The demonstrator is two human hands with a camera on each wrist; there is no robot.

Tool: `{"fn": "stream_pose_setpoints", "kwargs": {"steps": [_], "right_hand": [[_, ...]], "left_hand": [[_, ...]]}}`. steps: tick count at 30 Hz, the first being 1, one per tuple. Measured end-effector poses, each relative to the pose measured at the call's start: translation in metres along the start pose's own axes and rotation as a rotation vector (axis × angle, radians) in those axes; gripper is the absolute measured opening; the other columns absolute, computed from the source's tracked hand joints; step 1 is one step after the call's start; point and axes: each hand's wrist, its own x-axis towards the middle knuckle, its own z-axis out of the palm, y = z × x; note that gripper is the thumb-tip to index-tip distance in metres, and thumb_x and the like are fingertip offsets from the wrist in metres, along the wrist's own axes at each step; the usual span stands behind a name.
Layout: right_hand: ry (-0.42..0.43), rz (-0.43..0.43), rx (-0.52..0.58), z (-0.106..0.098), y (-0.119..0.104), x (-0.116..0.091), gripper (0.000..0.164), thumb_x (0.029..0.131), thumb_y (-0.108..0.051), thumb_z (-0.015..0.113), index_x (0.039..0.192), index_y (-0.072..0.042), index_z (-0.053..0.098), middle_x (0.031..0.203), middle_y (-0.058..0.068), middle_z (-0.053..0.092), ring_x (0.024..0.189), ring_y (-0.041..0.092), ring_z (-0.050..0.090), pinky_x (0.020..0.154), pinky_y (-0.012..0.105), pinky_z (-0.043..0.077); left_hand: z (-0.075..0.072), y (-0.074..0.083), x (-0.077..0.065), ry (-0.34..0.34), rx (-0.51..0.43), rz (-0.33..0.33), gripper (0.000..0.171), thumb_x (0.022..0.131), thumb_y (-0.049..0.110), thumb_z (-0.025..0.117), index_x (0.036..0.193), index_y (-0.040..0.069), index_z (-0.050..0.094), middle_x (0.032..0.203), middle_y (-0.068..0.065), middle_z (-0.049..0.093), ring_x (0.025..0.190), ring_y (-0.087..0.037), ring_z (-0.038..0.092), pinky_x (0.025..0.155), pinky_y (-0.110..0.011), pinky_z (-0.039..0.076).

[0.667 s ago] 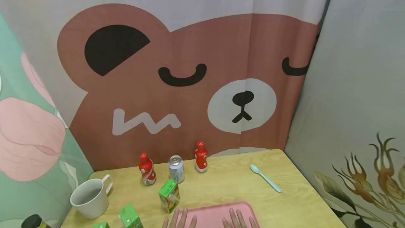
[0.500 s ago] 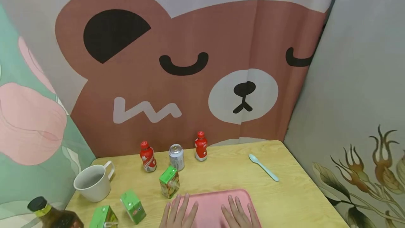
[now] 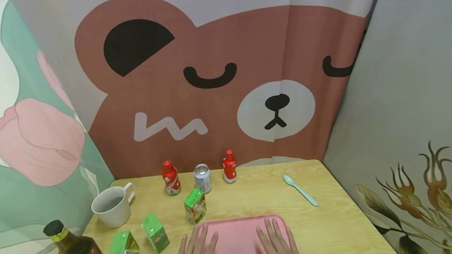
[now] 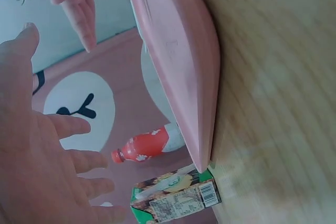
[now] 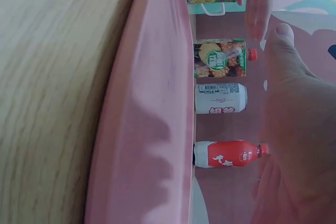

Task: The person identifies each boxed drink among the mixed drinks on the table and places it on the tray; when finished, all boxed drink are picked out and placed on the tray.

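A pink tray (image 3: 236,230) lies at the front of the table, its lower part cut off by the head view's edge. My left hand (image 3: 198,242), fingers straight and spread, hovers over the tray's left side. Over the right side is my right hand (image 3: 277,240), likewise spread and holding nothing. Both wrist views show the hands raised above the tray's rim (image 4: 202,77). Nearest to the left hand, a small green-topped juice box (image 3: 195,205) stands just beyond the tray's back left corner.
Behind stand two red bottles (image 3: 171,178) and a silver can (image 3: 203,179). Two more green boxes (image 3: 155,232), a white mug (image 3: 112,207) and a dark, black-capped bottle (image 3: 75,242) are at left. A pale blue spoon (image 3: 300,190) lies at right. Curtains border the table.
The head view has tilted down and shifted slightly, so more of both hands, the tray and the left-hand bottle shows. Both hands stay spread over the tray; the objects have not moved.
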Motion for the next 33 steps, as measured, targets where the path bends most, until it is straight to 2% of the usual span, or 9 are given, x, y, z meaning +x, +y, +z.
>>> {"fn": "stream_pose_setpoints", "kwargs": {"steps": [3, 7, 10, 12, 15, 18, 21, 27, 33], "right_hand": [[-0.068, 0.002, -0.010, -0.009, 0.000, 0.009, 0.086, 0.090, -0.076, 0.050, 0.159, -0.027, 0.035, 0.163, 0.005, 0.031, 0.148, 0.025, 0.030, 0.121, 0.048, 0.005], [-0.103, -0.010, -0.018, -0.015, 0.001, 0.018, 0.089, 0.089, -0.079, 0.048, 0.158, -0.024, 0.039, 0.165, 0.007, 0.027, 0.148, 0.027, 0.028, 0.121, 0.049, 0.003], [-0.094, -0.008, -0.003, -0.015, 0.001, 0.021, 0.088, 0.090, -0.080, 0.044, 0.155, -0.021, 0.042, 0.165, 0.007, 0.026, 0.149, 0.027, 0.025, 0.121, 0.049, 0.003], [-0.079, -0.011, 0.005, -0.013, 0.001, 0.019, 0.086, 0.091, -0.079, 0.044, 0.156, -0.023, 0.041, 0.165, 0.007, 0.027, 0.150, 0.025, 0.023, 0.121, 0.048, 0.002], [-0.054, -0.020, -0.001, -0.009, -0.002, 0.015, 0.085, 0.093, -0.078, 0.042, 0.158, -0.025, 0.038, 0.162, 0.008, 0.034, 0.149, 0.025, 0.026, 0.121, 0.049, 0.005], [-0.043, -0.019, -0.004, -0.007, -0.004, 0.015, 0.086, 0.092, -0.078, 0.042, 0.160, -0.026, 0.035, 0.160, 0.009, 0.038, 0.147, 0.027, 0.032, 0.120, 0.050, 0.010], [-0.055, -0.011, -0.002, -0.008, -0.005, 0.016, 0.087, 0.091, -0.080, 0.041, 0.160, -0.026, 0.034, 0.161, 0.007, 0.035, 0.146, 0.027, 0.033, 0.120, 0.049, 0.009], [-0.083, -0.006, 0.007, -0.010, -0.007, 0.014, 0.084, 0.091, -0.079, 0.043, 0.154, -0.023, 0.046, 0.163, 0.006, 0.033, 0.146, 0.026, 0.033, 0.121, 0.049, 0.008], [-0.098, 0.002, 0.007, -0.011, -0.006, 0.013, 0.089, 0.090, -0.080, 0.044, 0.161, -0.030, 0.030, 0.165, 0.003, 0.028, 0.146, 0.025, 0.032, 0.121, 0.047, 0.004]], "left_hand": [[-0.017, -0.002, 0.013, -0.038, -0.004, -0.009, 0.065, 0.098, 0.072, 0.038, 0.142, 0.028, 0.054, 0.166, 0.003, 0.023, 0.150, -0.026, 0.023, 0.120, -0.047, -0.002], [-0.033, 0.000, 0.025, -0.135, -0.011, -0.023, 0.069, 0.094, 0.075, 0.045, 0.147, 0.030, 0.045, 0.152, -0.004, 0.046, 0.131, -0.032, 0.050, 0.110, -0.056, 0.026], [-0.039, 0.001, 0.030, -0.170, -0.015, -0.026, 0.071, 0.093, 0.076, 0.044, 0.147, 0.030, 0.045, 0.146, -0.006, 0.051, 0.128, -0.034, 0.053, 0.098, -0.057, 0.041], [-0.039, 0.000, 0.029, -0.176, -0.015, -0.022, 0.071, 0.094, 0.077, 0.042, 0.146, 0.030, 0.045, 0.145, -0.006, 0.051, 0.128, -0.034, 0.053, 0.105, -0.058, 0.034], [-0.037, -0.002, 0.027, -0.137, 0.010, -0.009, 0.072, 0.093, 0.078, 0.040, 0.147, 0.030, 0.046, 0.146, -0.004, 0.052, 0.133, -0.032, 0.049, 0.118, -0.054, 0.012], [-0.034, -0.003, 0.025, -0.111, 0.021, -0.005, 0.074, 0.093, 0.078, 0.040, 0.150, 0.031, 0.040, 0.151, -0.002, 0.046, 0.149, -0.026, 0.026, 0.119, -0.044, -0.009], [-0.033, -0.003, 0.024, -0.107, 0.018, -0.007, 0.074, 0.093, 0.078, 0.041, 0.150, 0.031, 0.040, 0.152, -0.001, 0.044, 0.153, -0.022, 0.007, 0.119, -0.044, -0.009], [-0.035, -0.001, 0.023, -0.110, 0.027, -0.003, 0.070, 0.093, 0.078, 0.041, 0.142, 0.030, 0.054, 0.145, -0.003, 0.052, 0.130, -0.030, 0.052, 0.119, -0.045, -0.004], [-0.039, -0.003, 0.022, -0.098, 0.016, -0.011, 0.071, 0.094, 0.078, 0.040, 0.146, 0.030, 0.047, 0.142, -0.007, 0.056, 0.138, -0.029, 0.043, 0.119, -0.047, -0.002]]}}
